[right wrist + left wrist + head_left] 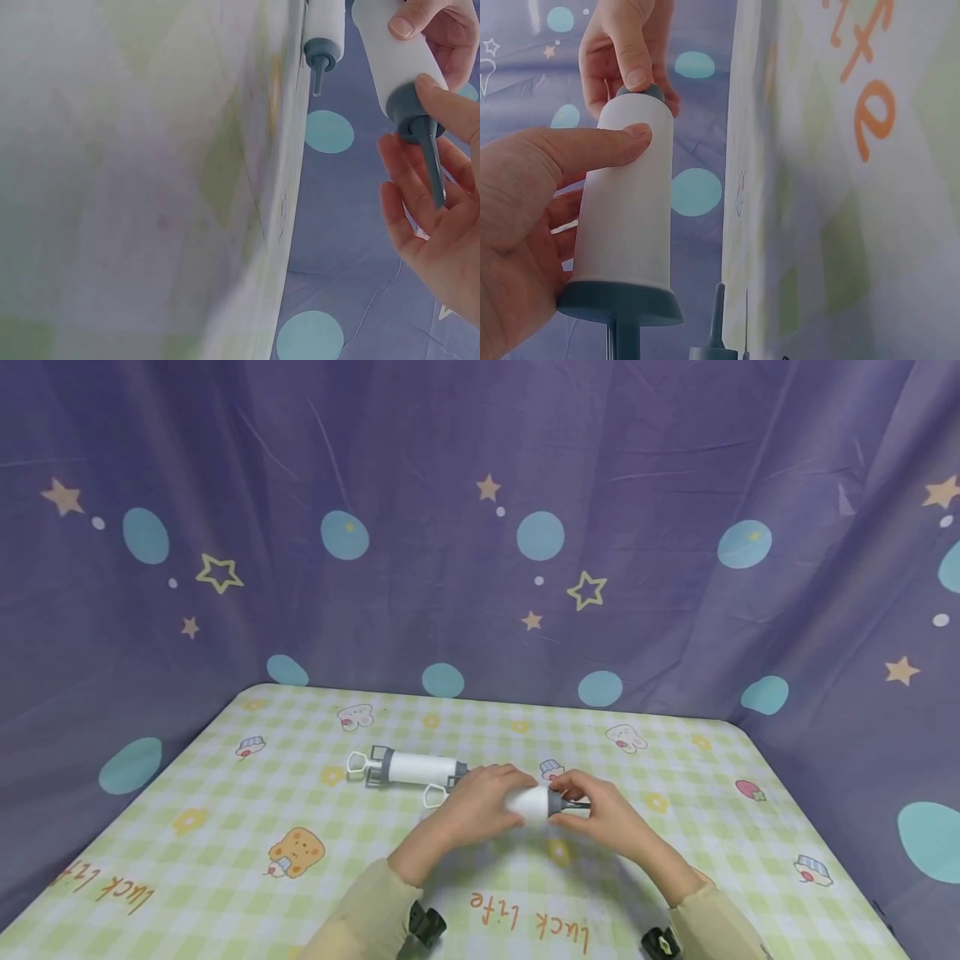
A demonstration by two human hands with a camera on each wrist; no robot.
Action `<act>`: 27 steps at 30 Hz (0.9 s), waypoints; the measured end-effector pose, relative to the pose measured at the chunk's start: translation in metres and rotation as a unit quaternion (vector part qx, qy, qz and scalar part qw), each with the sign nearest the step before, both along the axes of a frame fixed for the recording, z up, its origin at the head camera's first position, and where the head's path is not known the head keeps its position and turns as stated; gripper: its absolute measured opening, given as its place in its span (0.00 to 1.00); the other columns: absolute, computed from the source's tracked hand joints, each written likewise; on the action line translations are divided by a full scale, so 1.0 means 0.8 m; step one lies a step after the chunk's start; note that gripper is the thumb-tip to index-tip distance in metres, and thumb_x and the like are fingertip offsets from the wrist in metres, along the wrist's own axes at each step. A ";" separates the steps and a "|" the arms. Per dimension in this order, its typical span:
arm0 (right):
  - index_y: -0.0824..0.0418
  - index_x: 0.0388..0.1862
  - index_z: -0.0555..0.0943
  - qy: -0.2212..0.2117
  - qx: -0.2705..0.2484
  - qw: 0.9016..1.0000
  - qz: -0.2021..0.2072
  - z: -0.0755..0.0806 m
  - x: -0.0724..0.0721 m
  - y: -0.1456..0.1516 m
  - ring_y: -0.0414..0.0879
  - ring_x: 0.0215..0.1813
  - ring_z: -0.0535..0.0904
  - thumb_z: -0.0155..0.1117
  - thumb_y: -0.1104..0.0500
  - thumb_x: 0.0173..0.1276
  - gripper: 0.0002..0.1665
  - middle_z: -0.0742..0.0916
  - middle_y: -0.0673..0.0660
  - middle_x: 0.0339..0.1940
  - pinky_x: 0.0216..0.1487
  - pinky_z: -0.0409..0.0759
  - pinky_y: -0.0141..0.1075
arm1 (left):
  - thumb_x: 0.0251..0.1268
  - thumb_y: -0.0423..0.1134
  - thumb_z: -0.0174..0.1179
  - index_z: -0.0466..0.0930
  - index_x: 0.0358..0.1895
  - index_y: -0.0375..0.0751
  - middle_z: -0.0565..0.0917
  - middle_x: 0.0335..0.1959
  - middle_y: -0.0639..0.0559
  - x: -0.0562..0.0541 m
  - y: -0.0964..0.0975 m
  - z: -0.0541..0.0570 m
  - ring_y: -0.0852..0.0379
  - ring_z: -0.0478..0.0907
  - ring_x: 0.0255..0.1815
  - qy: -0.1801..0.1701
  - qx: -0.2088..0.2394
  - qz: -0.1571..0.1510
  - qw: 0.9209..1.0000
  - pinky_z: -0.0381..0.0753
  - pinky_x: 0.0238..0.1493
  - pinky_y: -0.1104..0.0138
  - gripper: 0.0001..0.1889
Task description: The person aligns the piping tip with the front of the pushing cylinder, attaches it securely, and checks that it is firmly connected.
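My left hand (480,806) grips the white barrel of a large syringe (534,807), its thumb laid along the side in the left wrist view. At the barrel's right end, my right hand (609,814) pinches the grey end cap (405,105) between thumb and fingers. A slim grey nozzle (430,161) sticks out of that cap, past the fingers. The white loop handle (435,796) of the held syringe shows left of my left hand. Just behind lies a second, similar syringe (422,768), its nozzle end partly hidden by my left hand in the head view.
A green-and-white checked cloth (225,902) with cartoon prints covers the table. Behind it hangs a purple curtain (450,610) with stars and blue ovals. Dark wrist devices are strapped below both hands, near the beige sleeves (367,910).
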State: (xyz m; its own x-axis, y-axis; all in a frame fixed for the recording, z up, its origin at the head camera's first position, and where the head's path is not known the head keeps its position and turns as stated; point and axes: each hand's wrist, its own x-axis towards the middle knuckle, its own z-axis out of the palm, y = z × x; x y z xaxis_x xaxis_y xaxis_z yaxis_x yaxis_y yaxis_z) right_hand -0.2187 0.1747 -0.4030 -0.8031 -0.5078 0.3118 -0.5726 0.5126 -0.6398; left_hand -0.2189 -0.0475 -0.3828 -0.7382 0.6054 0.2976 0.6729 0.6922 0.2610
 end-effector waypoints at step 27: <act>0.55 0.48 0.75 -0.102 0.033 0.994 0.024 -0.008 0.001 0.011 0.44 0.40 0.81 0.63 0.48 0.59 0.20 0.84 0.53 0.44 0.39 0.78 0.31 | 0.41 0.47 0.71 0.78 0.49 0.50 0.80 0.43 0.57 0.002 0.015 -0.019 0.61 0.77 0.40 -0.032 -0.031 0.007 0.999 0.75 0.40 0.70 0.26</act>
State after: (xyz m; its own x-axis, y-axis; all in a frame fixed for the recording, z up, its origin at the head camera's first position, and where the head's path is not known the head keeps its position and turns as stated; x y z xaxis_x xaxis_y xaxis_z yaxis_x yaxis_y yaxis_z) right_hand -0.2179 0.1839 -0.4092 -0.8206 -0.5608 0.1099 -0.4592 0.5326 -0.7110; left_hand -0.2176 -0.0353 -0.3981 -0.7634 0.6104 0.2115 0.6459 0.7178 0.2600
